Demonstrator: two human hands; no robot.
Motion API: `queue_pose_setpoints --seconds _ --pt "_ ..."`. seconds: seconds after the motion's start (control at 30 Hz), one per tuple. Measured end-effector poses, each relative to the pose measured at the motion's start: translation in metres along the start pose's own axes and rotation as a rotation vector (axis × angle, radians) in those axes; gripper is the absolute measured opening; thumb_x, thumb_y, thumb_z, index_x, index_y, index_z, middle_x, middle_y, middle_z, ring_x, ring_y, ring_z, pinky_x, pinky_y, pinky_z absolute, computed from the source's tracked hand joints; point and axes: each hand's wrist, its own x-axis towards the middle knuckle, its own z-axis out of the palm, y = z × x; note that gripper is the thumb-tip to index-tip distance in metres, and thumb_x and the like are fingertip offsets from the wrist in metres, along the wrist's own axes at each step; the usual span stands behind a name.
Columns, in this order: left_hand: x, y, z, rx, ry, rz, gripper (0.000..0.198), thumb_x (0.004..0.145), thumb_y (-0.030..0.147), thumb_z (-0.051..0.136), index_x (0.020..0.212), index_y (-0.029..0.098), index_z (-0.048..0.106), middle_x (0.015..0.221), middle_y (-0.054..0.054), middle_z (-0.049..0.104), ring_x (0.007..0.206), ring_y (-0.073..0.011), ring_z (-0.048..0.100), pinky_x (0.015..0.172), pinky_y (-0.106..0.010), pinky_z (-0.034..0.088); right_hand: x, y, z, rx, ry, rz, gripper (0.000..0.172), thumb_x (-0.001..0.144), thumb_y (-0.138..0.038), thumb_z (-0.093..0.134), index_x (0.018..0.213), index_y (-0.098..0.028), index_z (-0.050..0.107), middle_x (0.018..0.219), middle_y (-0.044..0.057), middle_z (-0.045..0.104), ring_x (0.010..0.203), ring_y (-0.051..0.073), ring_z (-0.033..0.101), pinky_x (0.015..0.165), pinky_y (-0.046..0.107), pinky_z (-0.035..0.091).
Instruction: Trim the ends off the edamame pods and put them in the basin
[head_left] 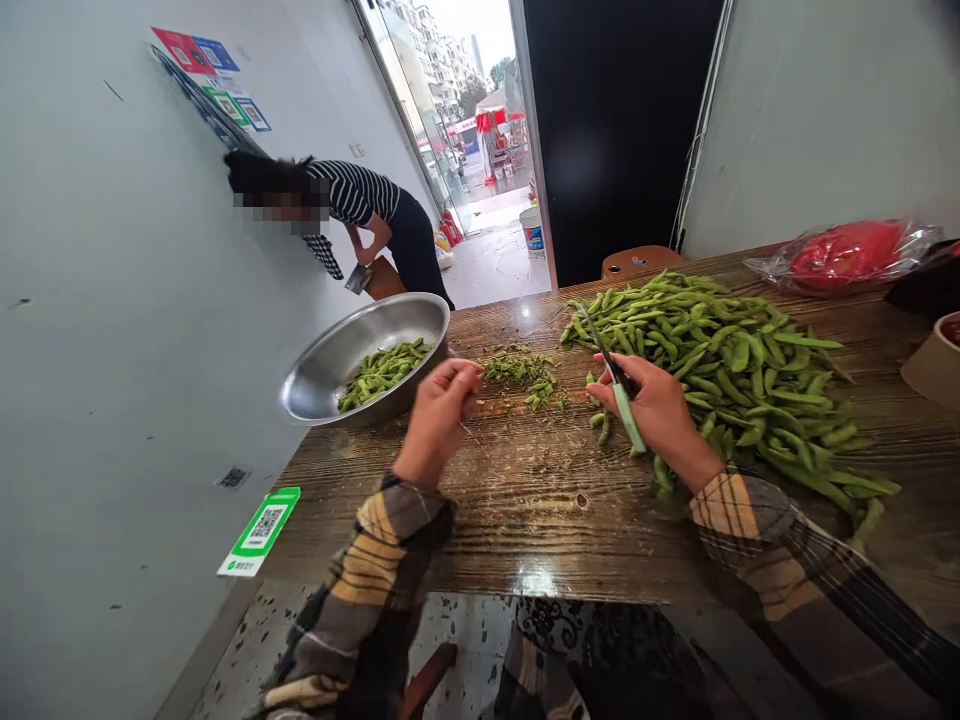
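My right hand point(658, 408) is closed round a pair of scissors with light green handles point(624, 412), blades pointing up toward a big heap of green bean pods point(739, 375) on the wooden table point(525, 500). My left hand point(442, 405) is curled with fingertips pinched together beside the metal bowl point(330, 370); what it holds is hidden. The bowl carries trimmed pods point(384, 368). A small pile of cut pod tips point(521, 372) lies between my hands.
A person in a striped top point(360, 200) bends over by the left wall near the open doorway. A red item in a clear bag point(847, 255) and a tan container point(934, 365) sit at the table's right. A stool point(637, 262) stands beyond the far edge.
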Motion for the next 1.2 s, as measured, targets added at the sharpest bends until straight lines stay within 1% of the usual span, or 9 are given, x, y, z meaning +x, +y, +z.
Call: queue_pose_setpoints --seconds 0.17,0.3,0.43,0.57,0.67,0.77,0.87,1.03,1.2 --pt "0.053 0.049 -0.078 0.851 0.481 0.388 0.020 0.083 0.032 0.056 0.088 0.015 0.066 0.082 -0.006 0.062 0.074 -0.0162 0.055 0.072 -0.030 0.046 0.002 -0.004 -0.005 0.083 0.031 0.059 0.038 0.080 -0.045 0.065 0.107 -0.019 0.068 0.081 0.003 0.066 0.070 0.020 0.061 0.070 0.035 0.050" --pt "0.074 0.060 -0.113 1.142 0.398 0.395 0.058 0.075 0.034 0.067 0.127 0.011 0.053 0.132 -0.020 0.051 0.116 -0.0303 0.052 0.100 -0.045 0.040 0.003 -0.005 -0.008 0.152 0.054 0.119 0.039 0.078 -0.045 0.066 0.106 -0.019 0.068 0.079 0.002 0.064 0.066 0.017 0.058 0.064 0.033 0.048" --pt "0.028 0.038 -0.072 1.181 0.057 0.465 0.062 0.082 0.038 0.060 0.137 0.015 0.043 0.149 -0.018 0.038 0.140 -0.0319 0.030 0.114 -0.052 0.024 0.006 -0.004 -0.012 0.259 0.135 0.186 0.042 0.075 -0.047 0.069 0.105 -0.018 0.068 0.077 0.001 0.061 0.061 0.013 0.053 0.057 0.028 0.046" --pt "-0.069 0.008 0.001 1.053 -0.625 0.467 0.067 0.088 0.043 0.053 0.146 0.018 0.033 0.156 -0.017 0.027 0.144 -0.0309 0.024 0.116 -0.052 0.023 0.009 0.002 -0.013 0.357 0.188 0.214 0.044 0.074 -0.051 0.069 0.105 -0.020 0.067 0.076 0.000 0.059 0.057 0.012 0.050 0.051 0.026 0.045" --pt "-0.128 -0.012 0.034 0.911 -1.102 0.433 0.073 0.088 0.050 0.052 0.151 0.021 0.027 0.157 -0.014 0.025 0.145 -0.0300 0.023 0.118 -0.047 0.020 0.011 0.006 -0.012 0.418 0.202 0.221 0.043 0.075 -0.052 0.069 0.104 -0.020 0.066 0.076 -0.001 0.057 0.057 0.011 0.049 0.050 0.024 0.044" --pt "-0.142 -0.028 0.045 0.823 -1.276 0.433 0.074 0.088 0.054 0.050 0.151 0.021 0.027 0.158 -0.012 0.025 0.146 -0.0302 0.020 0.120 -0.048 0.012 0.012 0.008 -0.010 0.426 0.206 0.237 0.043 0.075 -0.050 0.069 0.104 -0.019 0.066 0.076 -0.001 0.057 0.057 0.010 0.049 0.049 0.023 0.043" --pt "-0.114 -0.038 0.046 0.805 -1.202 0.431 0.070 0.089 0.051 0.049 0.149 0.021 0.031 0.157 -0.013 0.027 0.146 -0.0287 0.022 0.120 -0.047 0.011 0.012 0.010 -0.008 0.408 0.192 0.241 0.043 0.075 -0.049 0.068 0.105 -0.019 0.066 0.078 -0.001 0.059 0.057 0.010 0.051 0.051 0.023 0.044" --pt "-0.024 -0.063 0.043 0.746 -0.872 0.410 0.051 0.089 0.042 0.054 0.137 0.024 0.051 0.150 -0.012 0.041 0.141 -0.0271 0.033 0.118 -0.047 0.019 0.013 0.014 -0.007 0.394 0.195 0.244 0.043 0.076 -0.048 0.067 0.107 -0.019 0.067 0.079 0.000 0.061 0.057 0.011 0.052 0.052 0.024 0.046" --pt "0.054 -0.081 0.052 0.943 -0.561 0.451 0.049 0.089 0.039 0.052 0.130 0.012 0.055 0.145 -0.021 0.045 0.138 -0.0314 0.038 0.115 -0.050 0.025 0.013 0.012 -0.007 0.382 0.190 0.263 0.042 0.075 -0.047 0.069 0.105 -0.017 0.068 0.076 0.000 0.061 0.057 0.011 0.053 0.051 0.024 0.046"
